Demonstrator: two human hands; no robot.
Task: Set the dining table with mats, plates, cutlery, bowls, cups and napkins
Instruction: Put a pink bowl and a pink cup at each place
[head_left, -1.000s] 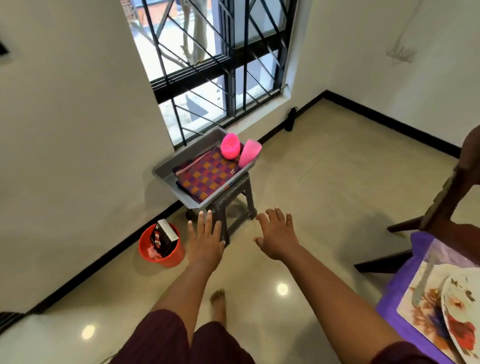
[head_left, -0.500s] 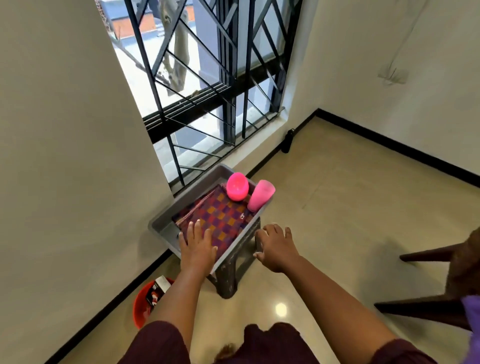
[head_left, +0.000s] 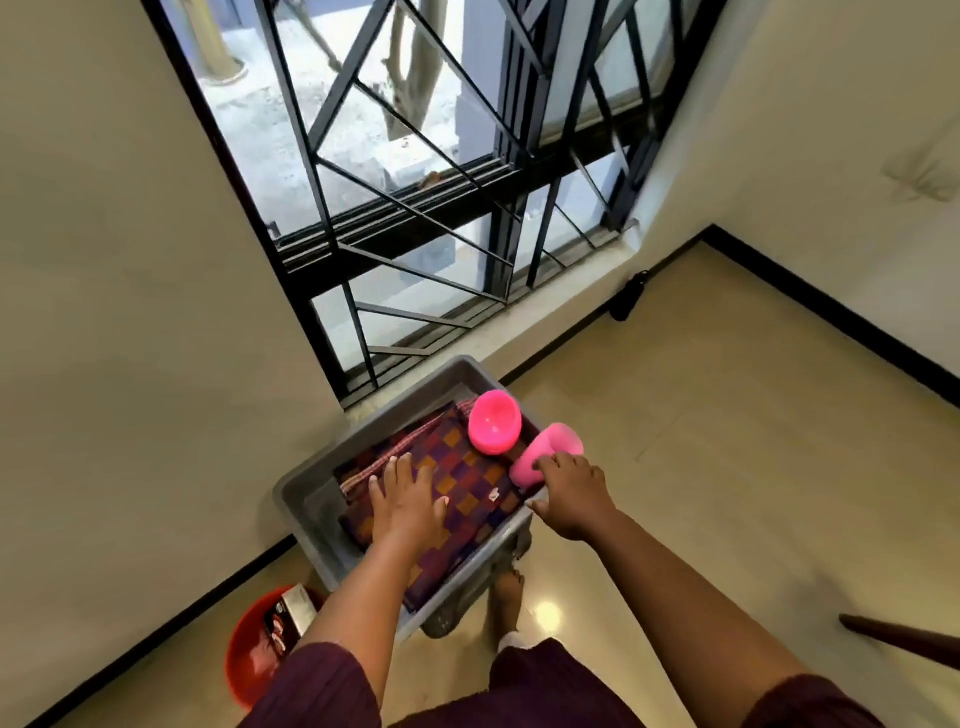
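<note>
A grey tub (head_left: 310, 512) stands on a stool under the window. Inside it lies a folded purple-and-orange checked cloth (head_left: 467, 483), with a pink bowl (head_left: 493, 423) at its far end. A pink cup (head_left: 551, 441) lies tilted against the tub's right rim. My left hand (head_left: 408, 501) rests flat on the cloth, fingers spread. The fingers of my right hand (head_left: 571, 491) touch the lower side of the pink cup, and its thumb lies along the tub's rim.
A red bucket (head_left: 254, 654) holding a small box (head_left: 291, 618) sits on the floor left of the stool (head_left: 457, 618). The barred window (head_left: 441, 182) is straight ahead. A dark bottle (head_left: 628, 296) stands by the wall. A wooden chair leg (head_left: 904, 639) juts in at right.
I have stepped up to the tub. My left hand went from the near rim onto the cloth. My right hand moved from the tub's front edge to the pink cup.
</note>
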